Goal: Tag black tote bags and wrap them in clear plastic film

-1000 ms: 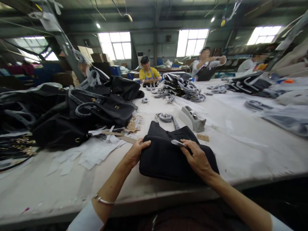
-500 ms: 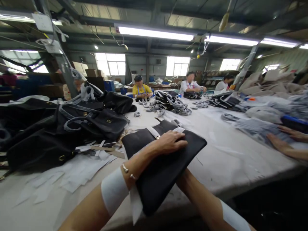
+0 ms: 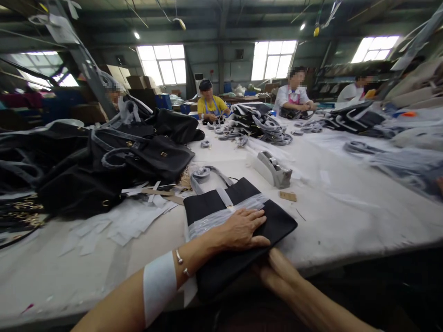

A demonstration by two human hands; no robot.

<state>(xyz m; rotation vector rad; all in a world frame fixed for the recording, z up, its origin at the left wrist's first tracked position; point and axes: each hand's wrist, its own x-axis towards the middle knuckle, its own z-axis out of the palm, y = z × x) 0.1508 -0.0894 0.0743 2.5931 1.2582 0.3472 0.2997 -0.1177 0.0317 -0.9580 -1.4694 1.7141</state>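
While the left hand lies unclenched on a black leathery bag at the near edge of a white table, the right hand is half-hidden, so can't really tell its grip

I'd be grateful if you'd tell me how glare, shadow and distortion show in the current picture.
Head view throughout: the windows burn out nearly white; below the edge of the table it is almost black; the black bag under the left hand loses detail toward its near corner; the right hand is partly hidden; shapes look stretched toward the frame's sides.
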